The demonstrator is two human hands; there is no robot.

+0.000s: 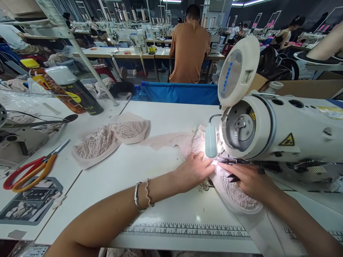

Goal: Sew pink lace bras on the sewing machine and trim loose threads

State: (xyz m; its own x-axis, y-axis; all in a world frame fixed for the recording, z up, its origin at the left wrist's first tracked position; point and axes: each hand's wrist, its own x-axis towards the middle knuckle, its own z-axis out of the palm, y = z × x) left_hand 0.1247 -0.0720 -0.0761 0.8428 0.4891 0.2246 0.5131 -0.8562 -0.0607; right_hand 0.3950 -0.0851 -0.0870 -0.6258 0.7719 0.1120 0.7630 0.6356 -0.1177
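Note:
Pale pink lace fabric (237, 192) runs under the needle area of a white sewing machine (302, 128), lit by a small lamp (211, 141). My left hand (194, 171) presses on the fabric just left of the needle, fingers together and pointing right. On the other side, my right hand (250, 180) rests on the fabric beneath the machine head, its fingers extended toward the needle and partly spread. A dark pointed object (233, 177) shows by its fingers. Another pair of lace cups (98, 142) lies on the table at the left, beside a sheer strip.
Red and orange-handled scissors (34, 171) lie at the left above a grey tray (32, 203). Two bottles (80, 92) stand tilted behind. A printed ruler (184, 230) lines the front edge. A blue cloth bin (179, 93) and a seated person (189, 50) are beyond the table (160, 200).

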